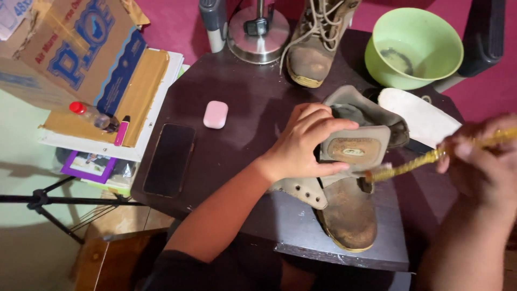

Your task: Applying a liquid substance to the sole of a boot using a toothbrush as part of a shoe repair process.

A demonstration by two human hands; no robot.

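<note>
At the table's [237, 156] left edge a cardboard box [81, 48] leans over papers, with a small red-capped bottle [89, 114] and a pink marker [121, 131] lying on them. Just inside that edge you have a dark phone [169, 160] lying flat, and beyond it, toward the middle, a pink earbud case [215, 114]. At the far edge stands a metal lamp base [258, 35], and beside it a second boot [318, 43] with loose laces.

Your left hand [307, 141] is nearer the boot [344, 178]: its fingers are curled over the tongue, pressing it back and grasping the upper. The boot lies near the table's near right corner, its long axis running from the open collar at the far end down to the scuffed toe pointing toward you. It sits directly under and just right of your left fingers.

Your right hand [482, 161] comes in from the right edge, clenched on a yellowish brush [431, 157]. The brush handle runs nearly level, right to left, across the boot's axis, and its head meets the boot just below the tongue label, just beside your left fingertips. The hand is blurred, so the exact grip is hard to read.

Behind the boot lies a white insole [420, 116], and at the far right corner a green bowl [414, 46] holds some water
</note>
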